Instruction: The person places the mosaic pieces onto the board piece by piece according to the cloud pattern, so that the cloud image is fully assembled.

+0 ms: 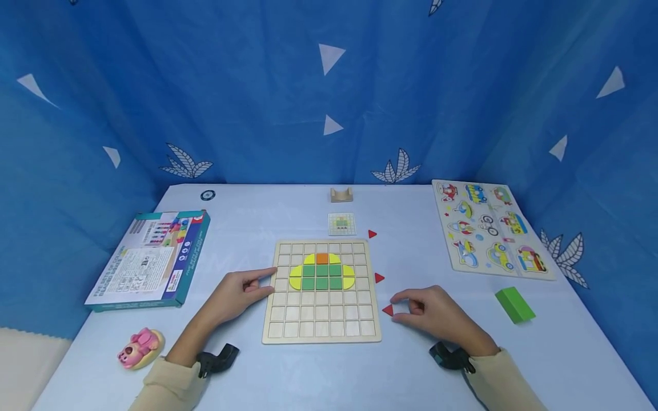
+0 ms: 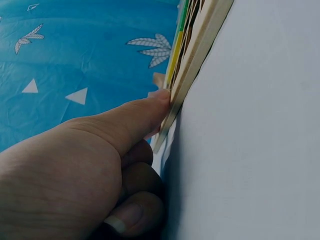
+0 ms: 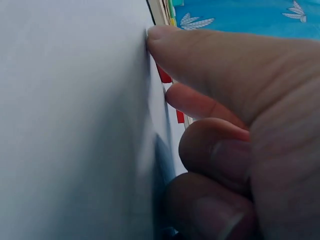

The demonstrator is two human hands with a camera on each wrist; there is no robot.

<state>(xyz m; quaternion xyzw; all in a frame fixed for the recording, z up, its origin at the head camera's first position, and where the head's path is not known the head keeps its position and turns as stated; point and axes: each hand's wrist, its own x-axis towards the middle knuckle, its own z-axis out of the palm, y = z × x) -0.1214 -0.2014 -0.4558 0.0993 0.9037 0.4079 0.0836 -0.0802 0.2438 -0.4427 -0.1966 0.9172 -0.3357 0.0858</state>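
A wooden grid board point(image 1: 288, 311) lies mid-table, holding a small picture of yellow, green and orange tiles point(image 1: 321, 273). My left hand point(image 1: 269, 281) rests at the board's left edge; its straight finger point(image 2: 135, 115) presses against the board's side point(image 2: 192, 65) while the other fingers curl under. My right hand point(image 1: 397, 308) sits just right of the board and pinches a red triangle point(image 1: 388, 310) between index finger and thumb on the table. Its finger point(image 3: 200, 50) presses down beside the red piece point(image 3: 164, 76). Two more red triangles point(image 1: 378, 278) lie along the board's right side.
A pattern card point(image 1: 341, 224) and a wooden holder point(image 1: 341, 194) lie behind the board. A game box point(image 1: 149, 260) and a pink toy point(image 1: 139, 345) sit at the left. A vehicle puzzle point(image 1: 490, 228) and a green block point(image 1: 514, 304) are at the right. Blue cloth walls surround the table.
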